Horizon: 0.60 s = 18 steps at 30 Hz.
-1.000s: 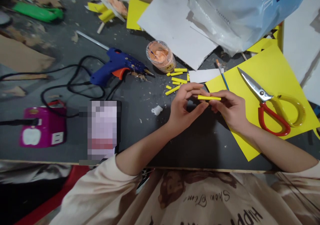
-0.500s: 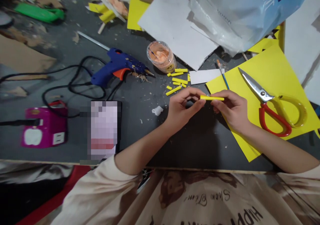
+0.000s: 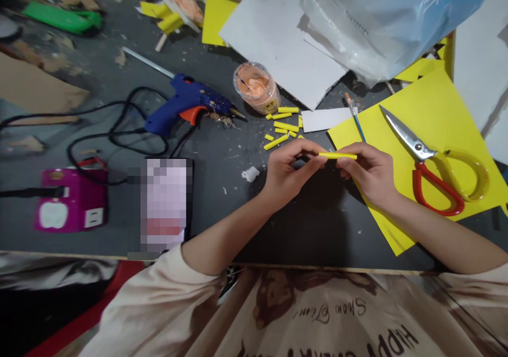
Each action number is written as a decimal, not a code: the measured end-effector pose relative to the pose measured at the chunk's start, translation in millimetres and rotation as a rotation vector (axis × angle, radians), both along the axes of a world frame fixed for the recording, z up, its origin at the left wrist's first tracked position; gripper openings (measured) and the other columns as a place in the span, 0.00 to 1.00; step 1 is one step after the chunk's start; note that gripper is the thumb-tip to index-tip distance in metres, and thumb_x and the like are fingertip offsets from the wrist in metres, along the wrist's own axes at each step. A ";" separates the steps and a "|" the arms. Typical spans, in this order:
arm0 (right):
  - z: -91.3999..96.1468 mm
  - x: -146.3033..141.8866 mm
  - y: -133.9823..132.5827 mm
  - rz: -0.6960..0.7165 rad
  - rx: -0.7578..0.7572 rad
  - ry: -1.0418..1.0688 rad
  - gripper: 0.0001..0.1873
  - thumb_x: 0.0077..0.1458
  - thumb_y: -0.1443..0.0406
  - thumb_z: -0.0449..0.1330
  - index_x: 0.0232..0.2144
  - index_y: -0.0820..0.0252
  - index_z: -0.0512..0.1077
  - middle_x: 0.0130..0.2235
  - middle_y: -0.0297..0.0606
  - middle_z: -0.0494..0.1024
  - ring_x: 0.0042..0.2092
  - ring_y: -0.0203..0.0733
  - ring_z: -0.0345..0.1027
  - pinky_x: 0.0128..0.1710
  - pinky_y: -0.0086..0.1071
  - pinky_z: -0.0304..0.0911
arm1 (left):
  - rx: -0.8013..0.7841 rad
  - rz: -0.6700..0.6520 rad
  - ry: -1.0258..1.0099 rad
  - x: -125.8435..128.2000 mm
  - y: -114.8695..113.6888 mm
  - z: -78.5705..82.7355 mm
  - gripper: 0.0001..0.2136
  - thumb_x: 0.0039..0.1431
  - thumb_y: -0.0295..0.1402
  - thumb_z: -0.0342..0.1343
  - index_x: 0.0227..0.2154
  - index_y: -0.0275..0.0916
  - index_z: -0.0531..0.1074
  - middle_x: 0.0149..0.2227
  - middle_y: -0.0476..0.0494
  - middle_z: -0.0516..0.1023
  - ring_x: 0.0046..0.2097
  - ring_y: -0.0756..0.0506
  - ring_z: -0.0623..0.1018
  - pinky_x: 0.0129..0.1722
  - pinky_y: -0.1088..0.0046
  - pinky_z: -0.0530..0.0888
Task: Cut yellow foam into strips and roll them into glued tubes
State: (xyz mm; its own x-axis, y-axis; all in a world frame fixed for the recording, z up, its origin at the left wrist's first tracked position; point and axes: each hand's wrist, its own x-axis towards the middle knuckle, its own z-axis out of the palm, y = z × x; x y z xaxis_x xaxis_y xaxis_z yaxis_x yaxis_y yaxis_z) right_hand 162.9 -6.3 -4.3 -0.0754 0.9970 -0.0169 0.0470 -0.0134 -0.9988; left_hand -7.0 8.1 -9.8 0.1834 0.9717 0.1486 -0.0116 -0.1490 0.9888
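Observation:
A thin yellow strip [image 3: 337, 156], perhaps rolled or folded paper, is held level between the fingertips of both hands. My left hand [image 3: 294, 167] pinches its left end, and my right hand [image 3: 368, 170] grips it near the right end. Short yellow pieces [image 3: 286, 126] lie scattered just beyond my left hand. Under my right forearm is a large yellow sheet [image 3: 432, 103], with open-bladed scissors [image 3: 418, 148] resting on it. A small paintbrush [image 3: 354, 116] lies beyond my right hand, partly on that sheet.
Left of the hands are a blue glue gun [image 3: 186, 103] with a black cord, a phone [image 3: 189, 187] and a purple box [image 3: 71, 201]. An open tub of orange paste [image 3: 256, 87] stands beyond, near white board [image 3: 273, 34] and a plastic bag [image 3: 389, 23]. A green cutter [image 3: 61, 18] lies far left.
The yellow strip has turned slightly in my fingers and shows a narrower face. Both hands keep nearly the same place; the whole view has shifted a little.

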 end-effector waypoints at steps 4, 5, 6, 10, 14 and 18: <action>-0.3 0.5 -0.2 0.011 0.018 -0.020 0.02 0.52 0.64 0.64 0.30 0.55 0.76 0.26 0.29 0.76 0.22 0.29 0.66 0.21 0.25 0.63 | -0.001 0.005 0.019 -0.1 0.0 -0.4 0.07 0.54 0.37 0.62 0.29 0.37 0.75 0.27 0.49 0.77 0.27 0.53 0.75 0.28 0.79 0.71; 0.0 0.4 0.0 0.013 0.025 -0.020 0.02 0.52 0.64 0.63 0.30 0.55 0.76 0.26 0.29 0.76 0.22 0.29 0.66 0.21 0.25 0.63 | 0.015 0.007 0.024 -0.1 0.2 -1.2 0.07 0.54 0.37 0.62 0.29 0.37 0.75 0.27 0.49 0.77 0.28 0.53 0.76 0.29 0.78 0.71; 0.4 0.3 0.1 0.015 0.030 -0.019 0.02 0.52 0.65 0.63 0.29 0.55 0.76 0.26 0.29 0.76 0.22 0.29 0.66 0.21 0.25 0.62 | 0.041 0.010 0.028 -0.1 0.4 -2.2 0.07 0.54 0.37 0.62 0.28 0.38 0.75 0.27 0.49 0.77 0.29 0.52 0.76 0.30 0.78 0.71; 2.5 0.0 0.4 0.025 0.038 -0.020 0.01 0.52 0.66 0.63 0.29 0.55 0.76 0.26 0.29 0.76 0.22 0.29 0.66 0.20 0.25 0.61 | 0.151 0.016 0.033 0.6 0.2 -4.9 0.07 0.55 0.36 0.61 0.28 0.39 0.73 0.29 0.48 0.76 0.33 0.51 0.76 0.34 0.76 0.72; 1.6 -0.3 -0.8 0.029 0.073 -0.044 0.02 0.53 0.64 0.63 0.29 0.55 0.76 0.26 0.29 0.76 0.22 0.29 0.66 0.21 0.26 0.61 | 0.044 -0.072 0.030 2.3 -2.2 -2.4 0.09 0.59 0.38 0.58 0.35 0.38 0.73 0.31 0.48 0.76 0.29 0.53 0.75 0.30 0.78 0.71; -1.7 -0.6 -1.9 0.032 0.061 -0.054 0.03 0.52 0.62 0.64 0.29 0.55 0.76 0.27 0.30 0.77 0.23 0.30 0.65 0.21 0.27 0.60 | 0.022 -0.083 0.003 4.0 -4.3 -1.8 0.07 0.58 0.36 0.59 0.34 0.37 0.75 0.30 0.47 0.78 0.28 0.53 0.76 0.28 0.79 0.71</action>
